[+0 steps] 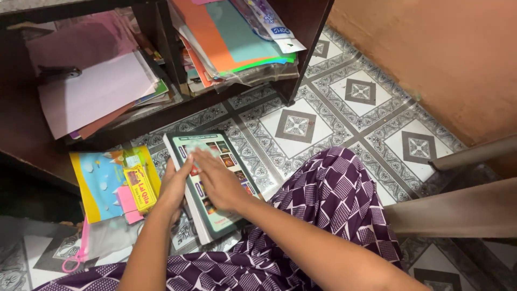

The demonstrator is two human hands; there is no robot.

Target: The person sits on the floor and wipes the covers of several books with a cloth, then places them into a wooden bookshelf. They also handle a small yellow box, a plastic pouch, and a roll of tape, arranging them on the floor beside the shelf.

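Patterned floor tiles [355, 91], wooden shelf [161, 116], orange wall [447, 54].

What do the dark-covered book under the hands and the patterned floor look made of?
The dark green-bordered book looks like glossy printed paper or card: light glares off its cover. The grey-and-white patterned floor seems to be glazed ceramic tile, with repeated squares, dark grout lines and a faint sheen.

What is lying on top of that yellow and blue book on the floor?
On the yellow and blue book lie a small yellow packet and a pink paper slip. Whatever the book cover shows beneath them is hidden. The left hand is beside it, on the dark-bordered book.
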